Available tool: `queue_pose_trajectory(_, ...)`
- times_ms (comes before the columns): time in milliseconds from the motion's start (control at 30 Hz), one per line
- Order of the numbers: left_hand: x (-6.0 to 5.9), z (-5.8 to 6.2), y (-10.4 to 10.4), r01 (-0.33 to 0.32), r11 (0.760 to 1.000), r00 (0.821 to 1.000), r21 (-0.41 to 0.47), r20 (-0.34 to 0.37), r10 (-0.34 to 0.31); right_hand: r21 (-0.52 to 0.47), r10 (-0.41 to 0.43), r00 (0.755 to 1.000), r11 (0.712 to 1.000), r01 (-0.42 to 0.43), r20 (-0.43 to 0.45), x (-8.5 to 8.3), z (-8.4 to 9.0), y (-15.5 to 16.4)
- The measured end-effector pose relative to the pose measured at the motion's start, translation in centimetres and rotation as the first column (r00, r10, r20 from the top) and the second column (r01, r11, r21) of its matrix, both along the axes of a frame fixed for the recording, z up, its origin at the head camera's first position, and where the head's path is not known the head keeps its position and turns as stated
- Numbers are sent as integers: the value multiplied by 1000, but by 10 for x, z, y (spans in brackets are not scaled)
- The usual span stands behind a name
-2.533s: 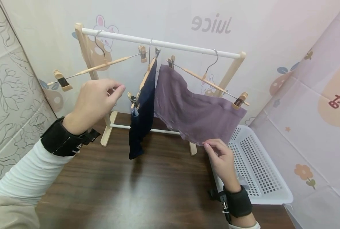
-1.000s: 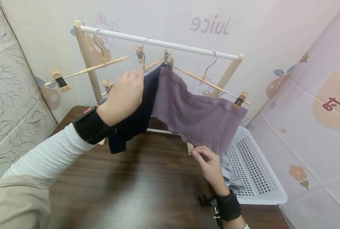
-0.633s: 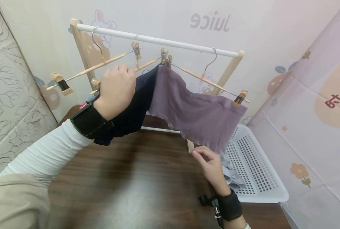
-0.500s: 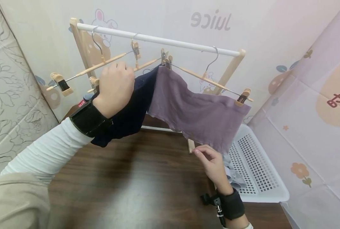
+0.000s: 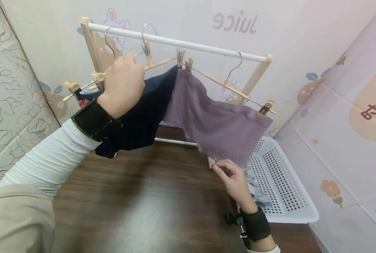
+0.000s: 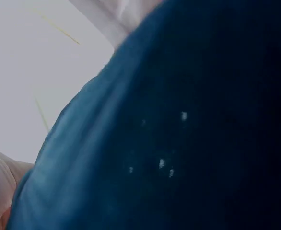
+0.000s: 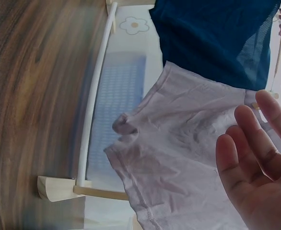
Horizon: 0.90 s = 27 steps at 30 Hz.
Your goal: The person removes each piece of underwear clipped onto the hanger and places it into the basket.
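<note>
Up high, the left hand (image 5: 122,84) grips a slim wooden hanger (image 5: 157,64) carrying dark navy cloth (image 5: 143,112); the right hand (image 5: 233,179), fingers relaxed, touches thin mauve fabric (image 5: 219,126).

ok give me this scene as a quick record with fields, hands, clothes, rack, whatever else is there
left hand: left hand raised at the wooden clip hanger, fingers curled round it, navy garment draped beneath
right hand: right hand at the lower edge of the purple garment, fingers relaxed
purple garment: clipped to a second hanger, hanging spread
rack: white rail on wooden posts, standing on the dark wood table
basket: white perforated basket on the right, grey cloth in it
backdrop: pale printed sheet with mirrored lettering
</note>
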<state>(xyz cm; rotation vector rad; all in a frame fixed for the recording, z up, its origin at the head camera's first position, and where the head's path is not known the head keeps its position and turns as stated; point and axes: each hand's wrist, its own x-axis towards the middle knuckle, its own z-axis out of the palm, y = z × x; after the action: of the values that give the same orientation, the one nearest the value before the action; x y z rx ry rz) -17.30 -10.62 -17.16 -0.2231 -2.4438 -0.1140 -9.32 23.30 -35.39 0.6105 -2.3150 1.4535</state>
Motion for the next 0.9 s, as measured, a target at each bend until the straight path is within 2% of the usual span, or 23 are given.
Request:
queue_pose_trajectory(167, 8, 12, -4, -17, 999, 1000, 32, 17, 17, 6, -6, 1000, 1000, 6, 6, 0, -1, 2)
queue_pose_trajectory(367, 14, 15, -12, -5, 1000, 1000, 28, -5, 6, 7, -14, 1000, 1000, 14, 4, 1, -3, 3)
queue_pose_trajectory(600, 29, 7, -33, 24, 997, 999, 69, -26, -23, 23, -10, 1000, 1000, 10, 15, 1, -6, 5)
queue_pose_trajectory(900, 48, -11, -46, 107, 992, 988, 67, -119, -99, 30, -23, 1000, 999, 23, 8, 2, -7, 7)
